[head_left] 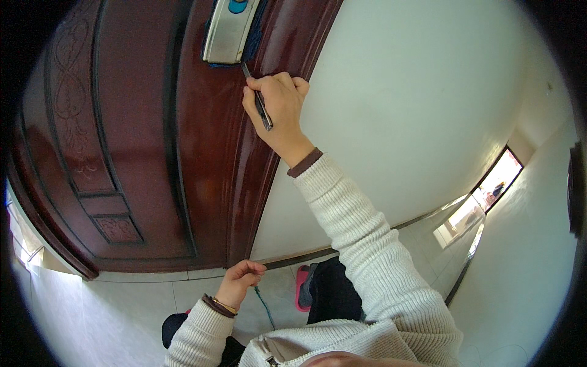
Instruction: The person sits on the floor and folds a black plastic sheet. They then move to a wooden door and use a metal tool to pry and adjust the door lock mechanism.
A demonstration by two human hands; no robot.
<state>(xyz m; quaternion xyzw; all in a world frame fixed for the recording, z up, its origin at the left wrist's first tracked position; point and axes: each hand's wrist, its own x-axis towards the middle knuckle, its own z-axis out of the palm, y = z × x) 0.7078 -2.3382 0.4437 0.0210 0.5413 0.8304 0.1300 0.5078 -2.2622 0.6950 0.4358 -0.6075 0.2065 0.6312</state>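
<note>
A: From the left?
B: Dark red door (134,147). High on it, metal lock plate (227,35), blue fuzz (253,44) showing around its edges.
A: Left hand (237,284)?
B: Down low, fingers curled in, apparently pinching blue thread (265,306). Probably low to leave room for the reach.
A: Slim tool (264,113)?
B: Tip up at the plate's lower right corner; can't tell if touching. Gripped pen-style in right hand (282,109), thumb against fingers, likely for fine tip control. Beyond that, pale wall (416,104).

white wall (416,92) | pale tiled floor (92,318) | dark skirting (299,258) between | bright opening (500,177), far right
</note>
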